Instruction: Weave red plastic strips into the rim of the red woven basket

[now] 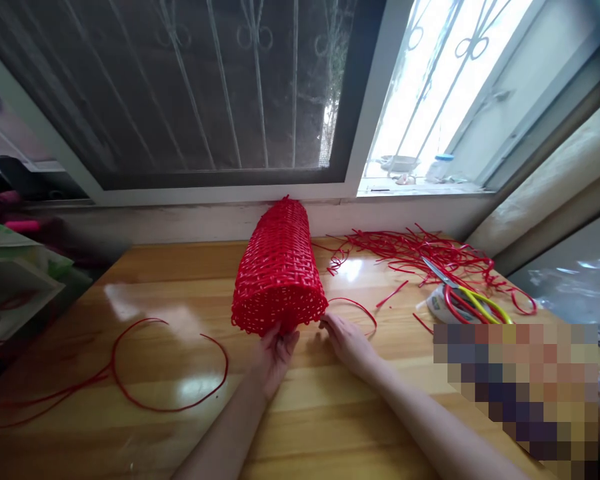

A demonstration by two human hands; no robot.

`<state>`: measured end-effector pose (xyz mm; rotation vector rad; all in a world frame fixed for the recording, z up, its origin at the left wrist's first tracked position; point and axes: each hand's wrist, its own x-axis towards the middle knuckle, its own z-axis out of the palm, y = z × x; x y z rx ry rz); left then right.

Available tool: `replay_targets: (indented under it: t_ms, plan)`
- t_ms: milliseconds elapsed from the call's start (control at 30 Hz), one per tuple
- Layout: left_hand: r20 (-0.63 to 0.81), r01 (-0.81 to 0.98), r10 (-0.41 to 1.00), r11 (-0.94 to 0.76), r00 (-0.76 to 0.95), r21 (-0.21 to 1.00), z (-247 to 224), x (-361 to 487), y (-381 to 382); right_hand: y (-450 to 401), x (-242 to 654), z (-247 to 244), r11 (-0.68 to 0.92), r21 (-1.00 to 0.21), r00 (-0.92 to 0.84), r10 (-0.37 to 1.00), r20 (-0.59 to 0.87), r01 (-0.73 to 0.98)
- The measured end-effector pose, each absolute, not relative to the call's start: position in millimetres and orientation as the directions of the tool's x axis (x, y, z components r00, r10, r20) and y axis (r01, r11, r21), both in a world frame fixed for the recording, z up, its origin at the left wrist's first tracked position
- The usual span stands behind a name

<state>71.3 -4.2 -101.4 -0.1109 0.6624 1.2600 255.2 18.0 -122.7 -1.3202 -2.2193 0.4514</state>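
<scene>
- Left forearm point(235, 423) and right forearm point(430, 420), both bare, reach in from the near edge over the wooden table point(320, 427).
- Red woven basket point(283, 260) is at the centre, on its side, its broad round end facing near and its narrower end pointing far, towards the wall point(200, 223).
- Left hand point(279, 353) grips the near, lower rim of the basket between thumb and fingers; some of the fingertips are hidden.
- Right hand point(347, 340) is at the right edge of the same rim, its fingertips pressed together; whether they pinch the rim or a strand, I cannot tell.
- Curved strand point(363, 308), red, lies just right of the basket, beyond the right hand.
- Large open loop point(225, 373) of red cord lies on the left of the table, with more strands point(63, 393) running off left.
- Short red piece point(393, 293) lies right of the basket.
- Tangled red cords point(405, 247) spread over the far right.
- Scissors point(440, 273) lie near that tangle, blades pointing far and left, beside a pale roll point(436, 303).
- Pixelated patch point(525, 393) hides the near right.
- Barred window point(230, 100) stands behind the table; a blue-lidded jar point(439, 168) sits on its sill, right.
</scene>
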Motion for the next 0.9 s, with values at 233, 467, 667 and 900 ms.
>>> replay_targets:
  t_ms: [233, 467, 667, 900]
  plan:
    - [-0.426, -0.866, 0.891, 0.332, 0.158, 0.374, -103.5, 78.1, -8.4, 16.0, 255.8, -120.1, 0.47, -0.465, -0.42, 0.882, 0.215, 0.75]
    - [-0.212, -0.705, 0.943, 0.333, 0.258, 0.626, -111.5, 80.1, -17.9, 22.8, 258.2, -130.1, 0.483, -0.644, -0.404, 0.871, 0.281, 0.594]
    - [-0.19, -0.703, 0.966, 0.256, 0.173, 0.664, -109.5, 77.2, -15.3, 24.3, 264.7, -127.6, 0.416, -0.737, -0.214, 0.909, 0.358, 0.534]
    - [-0.078, -0.429, 0.997, 0.078, 0.018, 0.9, -108.9, 78.2, -17.0, 22.3, 269.1, -130.7, 0.39, -0.871, -0.001, 0.913, 0.409, 0.298]
